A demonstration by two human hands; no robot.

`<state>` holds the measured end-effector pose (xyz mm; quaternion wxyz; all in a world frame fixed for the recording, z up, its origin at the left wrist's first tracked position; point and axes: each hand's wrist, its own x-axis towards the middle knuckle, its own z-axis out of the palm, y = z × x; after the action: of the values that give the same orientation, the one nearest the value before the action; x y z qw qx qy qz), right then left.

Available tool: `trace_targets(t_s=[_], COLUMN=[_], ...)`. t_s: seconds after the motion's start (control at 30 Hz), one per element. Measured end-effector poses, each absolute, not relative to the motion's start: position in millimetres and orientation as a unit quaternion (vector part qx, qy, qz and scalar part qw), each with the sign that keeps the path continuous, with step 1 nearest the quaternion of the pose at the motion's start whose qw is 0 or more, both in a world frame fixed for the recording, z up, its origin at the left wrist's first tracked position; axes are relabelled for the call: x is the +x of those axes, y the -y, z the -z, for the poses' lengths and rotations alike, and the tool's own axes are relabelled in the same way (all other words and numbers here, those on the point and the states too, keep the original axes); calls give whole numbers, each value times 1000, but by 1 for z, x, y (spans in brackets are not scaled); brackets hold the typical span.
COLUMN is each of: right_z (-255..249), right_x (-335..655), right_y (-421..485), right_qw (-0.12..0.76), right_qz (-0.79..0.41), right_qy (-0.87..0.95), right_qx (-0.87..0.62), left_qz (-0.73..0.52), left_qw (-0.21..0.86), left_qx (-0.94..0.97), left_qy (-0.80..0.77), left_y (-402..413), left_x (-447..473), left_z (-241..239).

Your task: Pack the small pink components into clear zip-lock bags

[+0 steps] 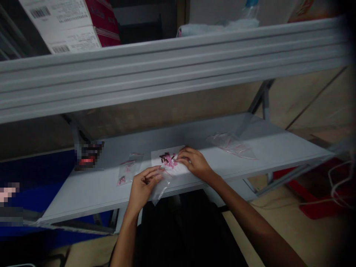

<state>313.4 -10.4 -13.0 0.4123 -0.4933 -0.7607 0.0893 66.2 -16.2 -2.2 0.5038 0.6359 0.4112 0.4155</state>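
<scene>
Small pink and dark-brown pieces (168,160) lie in a loose pile on a white flat sheet (154,157), set on a long pale-grey desk (89,193). Right hand (196,161): fingers narrowed together at the pile's edge; whether they grip a piece cannot be told. Left hand (143,183): fingers pinching a small clear plastic bag (161,191) near its upper edge, the bag hanging over the desk's front edge.

Risks, as judged: a brush of the right hand could scatter the pile; a piece slipping near the bag could fall past the front edge; thin film could cling shut; similar pieces could be miscounted.

Further out, clear bags with pink contents (125,172) lie left, flat clear bags (233,144) right; their number is unclear. Fingers hide part of the held bag's mouth. A pixelated patch (89,155) masks an item at far left.
</scene>
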Motion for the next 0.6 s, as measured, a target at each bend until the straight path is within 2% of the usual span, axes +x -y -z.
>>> trace_targets(t_s=[0.1,0.33,0.47,0.6], right_z=[-1,2,2,11], right_x=[299,273,295,315], right_y=[26,32,20,12], right_qw=[440,392,468,419], right_qz=[-138,-191,-167,-150], right_qy=[792,830,749,736], right_qx=[-400,-349,-438,-510], left_qz=[-395,-385,-436,-494], left_qw=[507,510,502,487], left_qx=[652,665,626,571], left_qy=[-402,-386,-408,-439], left_y=[18,18,14,13], left_x=[68,66,64,61], left_z=[1,5,6,6])
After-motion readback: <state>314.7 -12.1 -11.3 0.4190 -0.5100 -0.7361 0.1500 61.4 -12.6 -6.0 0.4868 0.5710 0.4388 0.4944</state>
